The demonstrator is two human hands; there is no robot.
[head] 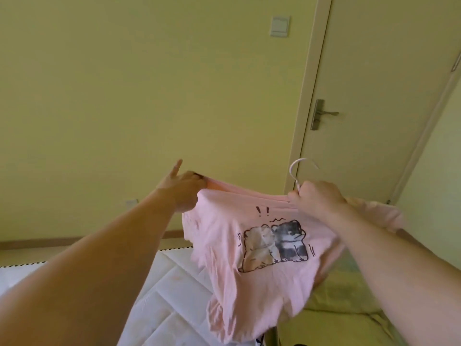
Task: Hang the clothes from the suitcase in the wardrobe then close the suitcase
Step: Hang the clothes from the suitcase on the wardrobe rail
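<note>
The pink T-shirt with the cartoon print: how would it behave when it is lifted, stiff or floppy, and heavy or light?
Probably floppy: the pink T-shirt sags and wrinkles between the left hand and the right hand. It seems light, since it hangs from finger grips. It may slide off the white hanger if tilted.

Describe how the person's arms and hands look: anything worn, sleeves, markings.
Both forearms are bare, no sleeves in view. The left hand and right hand wear no gloves, and no watch, ring or bracelet shows. No markings are visible.

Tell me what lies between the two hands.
In the head view, the pink shirt's stretched top edge spans from left hand to right hand.
</note>
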